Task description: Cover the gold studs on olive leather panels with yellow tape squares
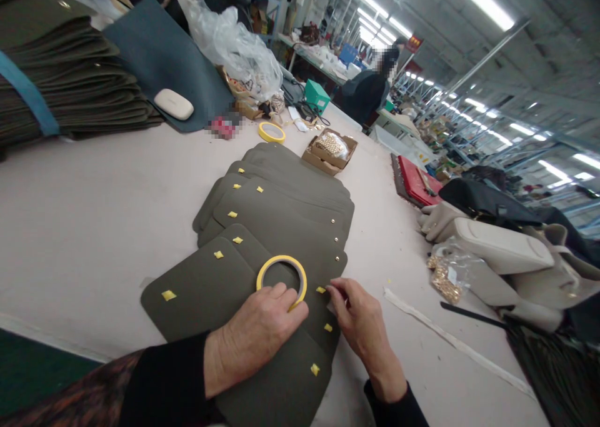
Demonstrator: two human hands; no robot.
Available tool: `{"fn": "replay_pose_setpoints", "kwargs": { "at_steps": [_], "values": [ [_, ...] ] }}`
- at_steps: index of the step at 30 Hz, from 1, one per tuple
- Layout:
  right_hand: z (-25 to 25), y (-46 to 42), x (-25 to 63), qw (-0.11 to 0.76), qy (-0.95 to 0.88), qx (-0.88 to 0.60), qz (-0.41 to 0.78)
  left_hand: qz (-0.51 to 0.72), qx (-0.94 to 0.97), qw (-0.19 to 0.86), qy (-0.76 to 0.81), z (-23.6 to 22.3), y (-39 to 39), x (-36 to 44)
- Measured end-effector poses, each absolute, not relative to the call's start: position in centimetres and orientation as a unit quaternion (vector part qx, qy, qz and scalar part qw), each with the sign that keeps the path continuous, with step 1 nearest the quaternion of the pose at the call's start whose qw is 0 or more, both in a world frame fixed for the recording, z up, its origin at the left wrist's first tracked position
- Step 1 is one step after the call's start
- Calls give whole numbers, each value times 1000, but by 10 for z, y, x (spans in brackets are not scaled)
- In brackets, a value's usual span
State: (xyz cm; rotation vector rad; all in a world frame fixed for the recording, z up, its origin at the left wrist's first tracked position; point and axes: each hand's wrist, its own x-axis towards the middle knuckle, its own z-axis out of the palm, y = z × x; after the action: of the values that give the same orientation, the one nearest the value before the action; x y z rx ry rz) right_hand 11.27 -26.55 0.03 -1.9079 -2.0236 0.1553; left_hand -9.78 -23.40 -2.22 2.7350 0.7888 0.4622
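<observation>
My left hand (255,333) is closed around a yellow tape roll (282,280) and rests on the nearest olive leather panel (201,289). My right hand (359,321) pinches at a small yellow tape square (320,289) near that panel's right edge, fingertips together. Several olive panels (285,208) lie fanned out and overlapping beyond, each with small yellow tape squares on the left side and metal studs on the right.
A second tape roll (271,132) and a cardboard box of gold hardware (329,150) sit farther back. A tall stack of dark panels (65,70) is at far left. Beige bags (497,246) and a hardware packet (447,277) lie right. A person (370,86) stands beyond.
</observation>
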Motion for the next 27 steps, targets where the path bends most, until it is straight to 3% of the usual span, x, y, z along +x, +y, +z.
{"fn": "replay_pose_setpoints", "kwargs": {
  "at_steps": [4, 12, 17, 22, 24, 27],
  "values": [
    [-3, -268, 113, 129, -800, -585, 34, 165, 939, 112, 280, -23, -235, -96],
    [-5, -249, 94, 95, -687, -711, 116, 167, 943, 88, 274, -28, -235, -90],
    [0, -252, 85, 80, -664, -740, 72, 165, 945, 71, 275, -24, -234, -91],
    [16, -262, 84, 69, -682, -701, 194, 170, 946, 72, 266, -15, -228, -99],
    [19, -266, 88, 107, -687, -678, 239, 189, 943, 80, 261, -11, -225, -102],
    [19, -275, 91, 271, -651, -664, 248, 249, 927, 132, 248, -5, -221, -106]
  ]
}}
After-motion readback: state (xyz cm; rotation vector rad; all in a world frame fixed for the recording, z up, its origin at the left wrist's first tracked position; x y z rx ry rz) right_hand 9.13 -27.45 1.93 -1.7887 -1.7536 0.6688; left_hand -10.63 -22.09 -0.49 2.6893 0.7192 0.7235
